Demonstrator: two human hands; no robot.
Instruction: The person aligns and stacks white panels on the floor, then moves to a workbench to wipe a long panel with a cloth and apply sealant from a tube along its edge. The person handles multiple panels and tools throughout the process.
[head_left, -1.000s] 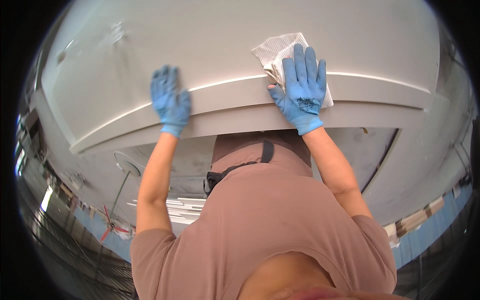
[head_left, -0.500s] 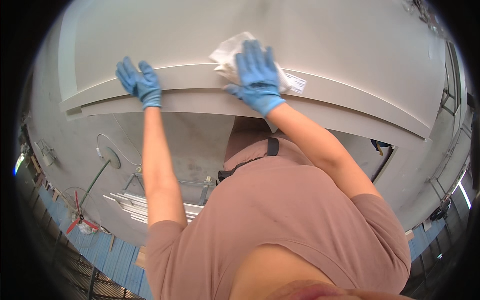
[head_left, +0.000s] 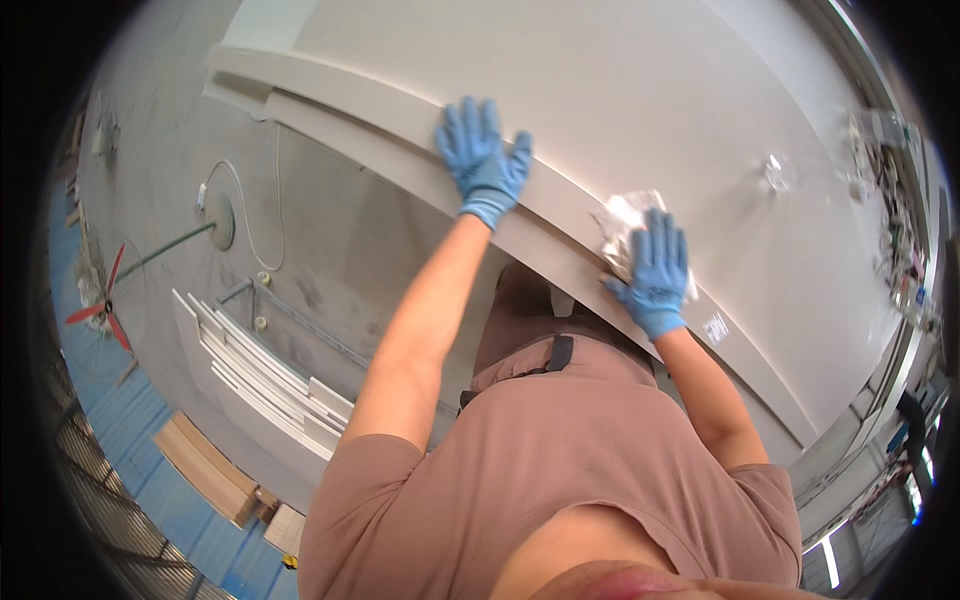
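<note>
A long pale panel (head_left: 545,195) with a raised edge strip lies in front of me, slanting down to the right in the head view. My left hand (head_left: 480,160), in a blue glove, rests flat on the strip with its fingers spread and nothing in it. To its right, my right hand (head_left: 657,270), gloved the same way, holds a crumpled white cloth (head_left: 625,218) pressed under its palm and straightened fingers against the panel's edge. Part of the cloth is hidden beneath the hand. A small white label (head_left: 716,328) sits on the strip just past this hand.
White strips (head_left: 255,375) lie on a metal-framed rack at the lower left. Beyond them stands a fan with red blades (head_left: 107,308) on a green pole, its cable on the floor. Brown boards (head_left: 205,470) are farther down left. Cluttered items (head_left: 895,240) line the far right.
The view has turned, so the panel now slants. My left hand has slid right along the strip, closer to my right hand. The cloth remains under my right hand, slightly farther from the label.
</note>
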